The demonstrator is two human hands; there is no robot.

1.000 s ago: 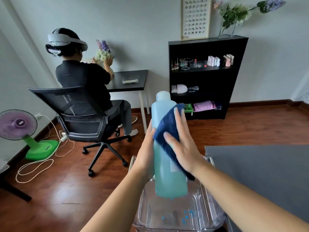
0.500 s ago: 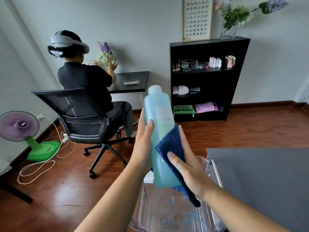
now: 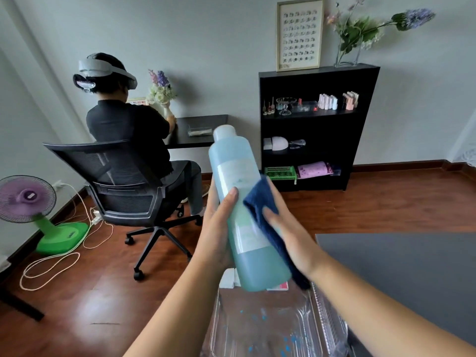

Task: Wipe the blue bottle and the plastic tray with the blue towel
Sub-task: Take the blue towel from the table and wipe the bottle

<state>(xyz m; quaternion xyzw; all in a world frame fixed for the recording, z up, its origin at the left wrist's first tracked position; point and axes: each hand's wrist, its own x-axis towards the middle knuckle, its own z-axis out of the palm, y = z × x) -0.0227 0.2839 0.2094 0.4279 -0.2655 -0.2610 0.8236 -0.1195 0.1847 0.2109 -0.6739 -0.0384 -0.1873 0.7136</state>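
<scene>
Gripping tall translucent blue plastic bottle (image 3: 238, 202), left hand (image 3: 219, 228) | right hand (image 3: 288, 235) pressing dark blue towel (image 3: 265, 202) on its right flank | long axis leaning up-left above clear plastic tray (image 3: 257, 331)

Tilted blue bottle (image 3: 242, 202), blue towel (image 3: 268, 215) against it, above clear tray (image 3: 260, 331).

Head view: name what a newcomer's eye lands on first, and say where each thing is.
First is the blue bottle, tilted at centre, held by the left hand while the right hand presses the blue towel to its side. Just below lies the clear plastic tray, flecked with blue. Behind on the left, a seated person in a headset faces a desk.
</scene>
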